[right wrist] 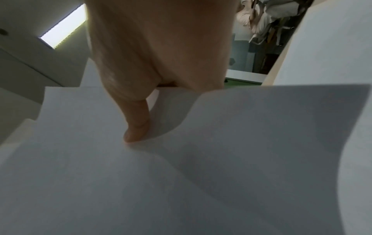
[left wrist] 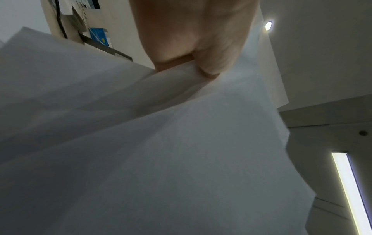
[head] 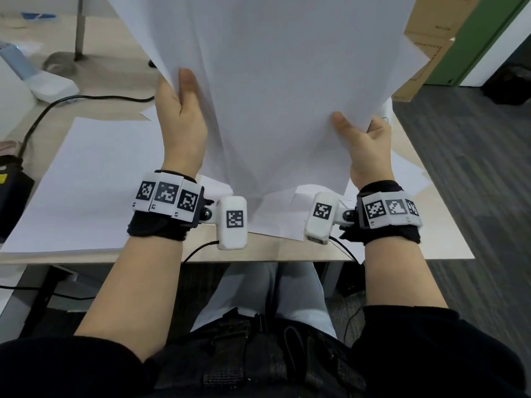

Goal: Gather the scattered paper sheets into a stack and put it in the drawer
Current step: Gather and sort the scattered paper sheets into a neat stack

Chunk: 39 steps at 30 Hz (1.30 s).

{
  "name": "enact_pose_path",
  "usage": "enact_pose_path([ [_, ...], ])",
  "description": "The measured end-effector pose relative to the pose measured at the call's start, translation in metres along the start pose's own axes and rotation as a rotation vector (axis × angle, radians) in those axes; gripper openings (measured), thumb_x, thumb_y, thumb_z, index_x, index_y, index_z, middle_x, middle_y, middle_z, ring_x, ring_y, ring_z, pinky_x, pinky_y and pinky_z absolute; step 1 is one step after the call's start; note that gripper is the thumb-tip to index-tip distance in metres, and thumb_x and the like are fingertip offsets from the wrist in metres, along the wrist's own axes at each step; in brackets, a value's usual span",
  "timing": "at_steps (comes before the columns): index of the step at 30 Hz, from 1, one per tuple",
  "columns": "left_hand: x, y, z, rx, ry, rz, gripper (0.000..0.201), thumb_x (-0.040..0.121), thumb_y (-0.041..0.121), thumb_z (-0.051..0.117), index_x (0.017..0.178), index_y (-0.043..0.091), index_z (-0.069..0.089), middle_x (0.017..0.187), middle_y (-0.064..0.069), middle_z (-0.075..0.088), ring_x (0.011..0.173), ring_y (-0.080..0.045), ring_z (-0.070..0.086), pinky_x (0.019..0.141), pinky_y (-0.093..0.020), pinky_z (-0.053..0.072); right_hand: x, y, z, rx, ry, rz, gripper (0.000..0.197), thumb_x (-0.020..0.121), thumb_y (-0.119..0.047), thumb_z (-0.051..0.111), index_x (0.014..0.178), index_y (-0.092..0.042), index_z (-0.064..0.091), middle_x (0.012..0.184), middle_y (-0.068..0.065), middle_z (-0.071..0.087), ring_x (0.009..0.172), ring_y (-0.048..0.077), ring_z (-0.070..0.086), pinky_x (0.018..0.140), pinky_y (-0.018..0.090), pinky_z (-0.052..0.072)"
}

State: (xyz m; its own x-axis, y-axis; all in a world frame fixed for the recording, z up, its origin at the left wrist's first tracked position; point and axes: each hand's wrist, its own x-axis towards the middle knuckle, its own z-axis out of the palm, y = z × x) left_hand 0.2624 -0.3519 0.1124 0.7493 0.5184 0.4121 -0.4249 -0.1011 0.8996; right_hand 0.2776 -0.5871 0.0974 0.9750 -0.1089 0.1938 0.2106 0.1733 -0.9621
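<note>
Furthest left of the fingers, a black cable (head: 43, 110) curves over the worktop (head: 448, 225) past a white and pale blue device (head: 43, 81), and a large white sheet (head: 86, 182) lies flat below it, reaching the near edge. The left hand (head: 181, 122) is raised above that sheet and pinches the left edge of the paper stack (head: 273, 96): the thumb lies on the near face, and the fingers are behind the paper, out of sight in the head view. In the left wrist view the left hand (left wrist: 193, 39) closes on the edge of the paper stack (left wrist: 161, 159), whose sheets fan apart slightly just below the grip. The stack is held upright in the air between the two hands, with its lower edge hanging just above the worktop, and its sheets are not squared, corners jutting out at the upper right. Under it, between the wrists, loose sheets (head: 275, 222) lie overlapping on the worktop. The right hand (head: 365, 147) pinches the stack's right edge lower down, thumb on the near face and fingers hidden behind. The right wrist view shows the right hand (right wrist: 157, 52) with its thumb tip pressed into the paper stack (right wrist: 201, 182), which bows around it. Right of those fingers stands a cardboard box (head: 425, 47), and beyond it a green panel (head: 471, 38).
</note>
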Motion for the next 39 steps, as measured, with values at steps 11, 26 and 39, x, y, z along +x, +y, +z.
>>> enact_pose_path([
  [11, -0.004, -0.001, -0.004, -0.023, -0.122, 0.005, 0.026, 0.099, 0.009, 0.04, 0.124, 0.002, 0.045, 0.119, -0.009, 0.059, 0.113, -0.016, 0.058, 0.097, -0.025, 0.046, -0.016, -0.004, 0.0, 0.058, 0.023, 0.108, 0.019, 0.086, -0.001, 0.065, 0.084, -0.019, 0.06, 0.073, -0.013, 0.071, 0.073, 0.005, 0.068, 0.077, 0.026, 0.053],
  [26, 0.015, 0.015, 0.022, 0.009, -0.148, 0.188, 0.027, 0.091, -0.002, 0.046, 0.116, -0.003, 0.055, 0.103, -0.008, 0.064, 0.094, -0.011, 0.061, 0.088, -0.028, 0.051, -0.011, -0.002, 0.0, 0.053, 0.066, 0.125, 0.016, 0.084, -0.004, 0.068, 0.093, -0.017, 0.063, 0.085, -0.007, 0.071, 0.078, 0.006, 0.069, 0.069, 0.018, 0.052],
  [39, 0.022, 0.002, 0.011, 0.091, -0.529, 0.104, 0.008, 0.075, 0.005, 0.06, 0.072, 0.013, 0.06, 0.068, 0.018, 0.061, 0.069, -0.002, 0.053, 0.065, -0.021, 0.045, -0.002, 0.001, -0.001, 0.017, 0.016, 0.116, 0.021, 0.08, -0.003, 0.071, 0.094, -0.018, 0.066, 0.089, -0.006, 0.073, 0.087, 0.013, 0.07, 0.077, 0.026, 0.053],
])
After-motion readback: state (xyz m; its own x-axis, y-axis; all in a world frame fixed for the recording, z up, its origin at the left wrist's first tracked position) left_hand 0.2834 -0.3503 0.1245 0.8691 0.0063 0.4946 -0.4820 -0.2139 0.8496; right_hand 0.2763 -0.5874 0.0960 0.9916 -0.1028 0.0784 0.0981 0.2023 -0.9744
